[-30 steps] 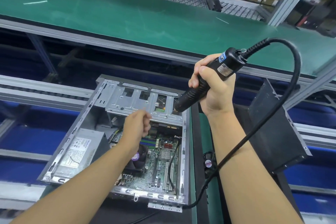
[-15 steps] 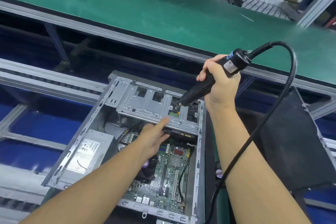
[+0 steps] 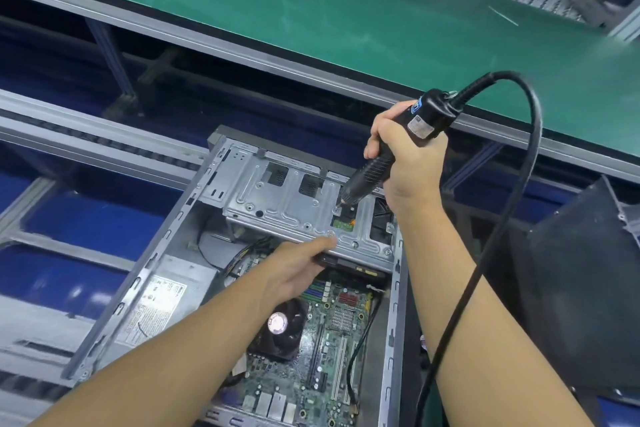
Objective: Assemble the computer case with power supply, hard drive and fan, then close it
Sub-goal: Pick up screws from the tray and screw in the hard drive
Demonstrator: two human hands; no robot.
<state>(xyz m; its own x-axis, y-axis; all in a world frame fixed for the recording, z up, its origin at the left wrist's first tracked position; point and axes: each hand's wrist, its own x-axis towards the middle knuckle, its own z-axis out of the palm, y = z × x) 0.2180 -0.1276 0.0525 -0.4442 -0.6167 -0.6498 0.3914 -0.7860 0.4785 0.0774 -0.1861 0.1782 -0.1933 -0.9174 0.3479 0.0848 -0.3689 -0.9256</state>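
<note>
In the head view, the computer case (image 3: 221, 253) lies open on its side in the lower centre of the frame, a bare grey metal shell with its interior facing up. Inside it, the power supply (image 3: 166, 291) sits at the left wall with a white label on top. The green motherboard (image 3: 329, 340) fills the lower middle, and a round black fan (image 3: 277, 324) rests on it. A silver drive cage (image 3: 298, 204) spans the case's upper end.

The right hand (image 3: 408, 163) is wrapped around a black electric screwdriver (image 3: 391, 149), whose tip touches the cage at centre right; its black cable (image 3: 498, 218) loops down the right side. The left hand (image 3: 298, 270) is loosely open, index finger extended to the cage's lower edge, holding nothing. A dark side panel (image 3: 581, 288) leans at the right edge of the frame.
</note>
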